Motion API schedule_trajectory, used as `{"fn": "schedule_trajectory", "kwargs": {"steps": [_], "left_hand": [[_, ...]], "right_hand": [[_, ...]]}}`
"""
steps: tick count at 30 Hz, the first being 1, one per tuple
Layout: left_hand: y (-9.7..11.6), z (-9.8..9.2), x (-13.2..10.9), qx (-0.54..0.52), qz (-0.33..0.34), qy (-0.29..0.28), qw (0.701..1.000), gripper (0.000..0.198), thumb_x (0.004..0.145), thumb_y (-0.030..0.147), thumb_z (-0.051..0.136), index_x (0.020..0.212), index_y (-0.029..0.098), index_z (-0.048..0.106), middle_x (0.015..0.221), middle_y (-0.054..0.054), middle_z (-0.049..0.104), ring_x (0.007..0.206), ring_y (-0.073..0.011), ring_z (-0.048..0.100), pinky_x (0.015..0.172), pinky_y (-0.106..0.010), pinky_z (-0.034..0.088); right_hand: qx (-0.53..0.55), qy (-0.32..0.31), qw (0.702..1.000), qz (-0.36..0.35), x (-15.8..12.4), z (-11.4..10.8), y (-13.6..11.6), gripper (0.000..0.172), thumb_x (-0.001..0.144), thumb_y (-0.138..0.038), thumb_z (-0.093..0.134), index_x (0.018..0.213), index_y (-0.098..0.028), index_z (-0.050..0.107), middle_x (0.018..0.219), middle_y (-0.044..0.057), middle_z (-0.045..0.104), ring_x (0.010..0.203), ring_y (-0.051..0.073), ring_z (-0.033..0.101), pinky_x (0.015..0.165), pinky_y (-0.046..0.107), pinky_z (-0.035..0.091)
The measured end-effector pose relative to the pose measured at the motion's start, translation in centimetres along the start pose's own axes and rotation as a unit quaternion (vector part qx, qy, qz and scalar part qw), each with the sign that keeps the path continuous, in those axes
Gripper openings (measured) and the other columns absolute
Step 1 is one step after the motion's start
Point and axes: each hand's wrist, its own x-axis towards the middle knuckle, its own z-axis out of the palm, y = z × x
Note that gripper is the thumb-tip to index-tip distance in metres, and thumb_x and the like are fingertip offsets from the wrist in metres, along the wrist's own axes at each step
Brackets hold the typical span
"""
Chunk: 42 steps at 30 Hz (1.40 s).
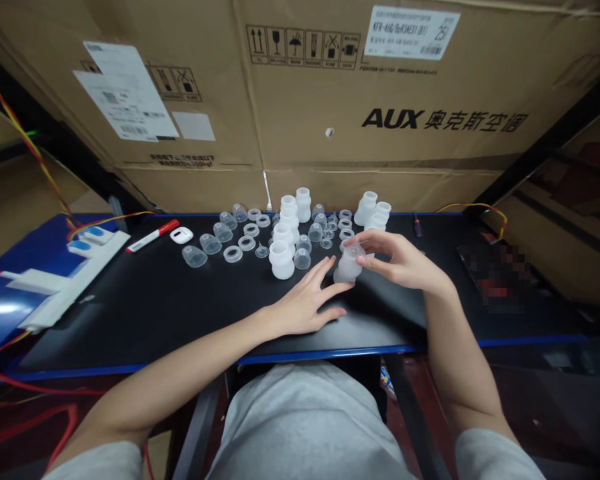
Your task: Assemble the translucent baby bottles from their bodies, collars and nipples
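A small frosted plastic bottle [349,265] with a waisted body leans slightly on the black table in front of me. My right hand [400,259] grips its upper part between thumb and fingers. My left hand [310,300] lies low over the tabletop with its fingers spread; one fingertip is close to the bottle's base, and I cannot tell if it touches. Left of the bottle stands a row of similar white bottles [282,259]. More bottles [367,208] stand behind my right hand, partly hidden by it.
Clear domed caps [195,256], rings [233,254] and small clear stemmed pieces [261,251] lie in rows. A red-and-white marker [153,237], a white case [181,235] and a power strip [80,277] are left. A screwdriver [418,227] lies right. A large cardboard box [300,133] walls the back.
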Motion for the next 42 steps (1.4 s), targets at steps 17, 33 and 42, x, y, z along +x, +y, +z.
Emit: {"fn": "schedule_trajectory", "kwargs": {"steps": [17,33,42], "left_hand": [[-0.1,-0.5,0.2,-0.091,-0.013,-0.003,0.996,0.045,0.106,0.04,0.072,0.149,0.026,0.069,0.164,-0.017,0.048,0.149,-0.0334,0.06,0.126,-0.05,0.053],[0.8,-0.9,0.1,-0.406,-0.126,0.184,0.887,0.045,0.087,0.045,0.08,0.105,0.024,0.045,0.103,-0.002,0.067,0.081,-0.0161,0.063,0.074,-0.03,0.05],[-0.3,-2.8,0.5,-0.627,-0.161,0.114,0.754,0.056,0.088,0.047,0.073,0.131,0.018,0.053,0.096,-0.012,0.083,0.061,-0.0213,0.072,0.042,-0.024,0.05]], "right_hand": [[0.121,-0.092,0.988,-0.026,0.5,1.5,0.2,0.032,0.111,-0.041,0.066,0.138,-0.025,0.065,0.146,0.013,0.072,0.132,0.027,0.073,0.113,0.047,0.061],[0.095,-0.016,0.992,-0.085,0.6,1.7,-0.3,0.043,0.102,-0.043,0.081,0.14,-0.027,0.068,0.135,0.011,0.078,0.122,0.028,0.077,0.102,0.042,0.064],[0.133,-0.024,0.985,-0.11,0.3,3.0,-0.5,0.047,0.109,-0.043,0.072,0.153,-0.028,0.061,0.147,0.013,0.073,0.139,0.029,0.07,0.117,0.047,0.058]]}}
